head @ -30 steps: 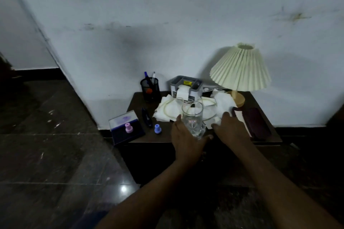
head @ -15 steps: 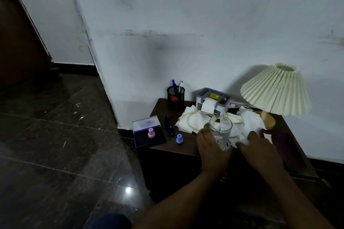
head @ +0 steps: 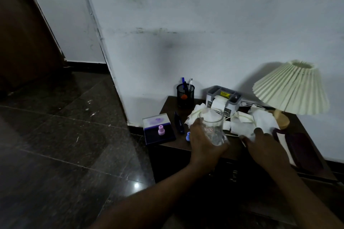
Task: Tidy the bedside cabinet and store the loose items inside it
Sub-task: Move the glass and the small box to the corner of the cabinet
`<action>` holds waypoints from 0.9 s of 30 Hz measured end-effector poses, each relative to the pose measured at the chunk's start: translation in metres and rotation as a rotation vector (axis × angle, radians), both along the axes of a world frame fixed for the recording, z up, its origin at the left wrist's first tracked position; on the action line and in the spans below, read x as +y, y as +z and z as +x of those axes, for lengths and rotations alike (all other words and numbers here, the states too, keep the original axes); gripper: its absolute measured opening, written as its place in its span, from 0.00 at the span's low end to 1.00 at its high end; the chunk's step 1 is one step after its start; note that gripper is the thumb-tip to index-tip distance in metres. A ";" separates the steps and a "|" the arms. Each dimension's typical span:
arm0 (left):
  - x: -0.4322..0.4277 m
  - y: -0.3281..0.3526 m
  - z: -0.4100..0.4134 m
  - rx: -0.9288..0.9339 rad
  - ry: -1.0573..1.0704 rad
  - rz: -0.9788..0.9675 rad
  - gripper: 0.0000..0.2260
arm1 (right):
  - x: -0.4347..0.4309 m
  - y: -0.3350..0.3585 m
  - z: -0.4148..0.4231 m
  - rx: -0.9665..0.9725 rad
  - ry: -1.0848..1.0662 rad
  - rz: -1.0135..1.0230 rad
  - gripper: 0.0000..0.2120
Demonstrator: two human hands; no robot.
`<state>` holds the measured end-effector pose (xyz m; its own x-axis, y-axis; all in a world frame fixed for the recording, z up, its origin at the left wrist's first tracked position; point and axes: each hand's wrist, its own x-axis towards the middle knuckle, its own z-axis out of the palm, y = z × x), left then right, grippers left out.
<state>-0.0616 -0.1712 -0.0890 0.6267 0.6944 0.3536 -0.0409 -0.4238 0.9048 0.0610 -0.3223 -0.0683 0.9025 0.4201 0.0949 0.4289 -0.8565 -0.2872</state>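
Bedside cabinet: dark wood, standing against the white wall, its top crowded with loose items.

Hands:
- Left hand is wrapped round a clear drinking glass at the front edge of the top. The glass leans slightly. Whether its base touches the wood cannot be told.
- Right hand lies on the near edge of a heap of crumpled white tissues, fingertips on the paper. Whether it pinches the paper or only rests on it cannot be told.

Items on the top:
- Black mesh pen holder with pens, at the rear left corner.
- Grey tissue dispenser at the rear centre, just behind the tissues.
- Pale cord looped over the tissues.
- Lamp with a pleated cream shade and a wooden base, at the rear right.
- Dark flat case at the right, just beside the right hand.
- Blue box overhanging the front left corner, with a small pink piece standing on it.
- Slim dark object between the box and the tissues.
- Small blue piece touching or just beside the left hand.
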 end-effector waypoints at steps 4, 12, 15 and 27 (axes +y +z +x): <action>0.039 0.030 -0.033 -0.022 -0.020 0.052 0.46 | 0.011 0.018 -0.003 -0.279 0.007 0.078 0.22; 0.143 0.059 -0.118 0.045 0.128 0.218 0.46 | 0.115 0.034 -0.076 -0.310 0.518 0.167 0.17; 0.173 0.048 -0.150 0.064 0.198 0.208 0.47 | 0.170 0.026 -0.090 -0.212 0.561 0.130 0.13; 0.226 0.010 -0.144 0.003 0.406 0.136 0.47 | 0.230 -0.012 -0.035 -0.205 0.261 -0.097 0.10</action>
<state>-0.2052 0.0547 -0.0785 0.3129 0.8325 0.4573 0.1565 -0.5200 0.8397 0.0262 -0.0922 -0.0803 0.7297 0.6503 0.2113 0.6774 -0.7295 -0.0947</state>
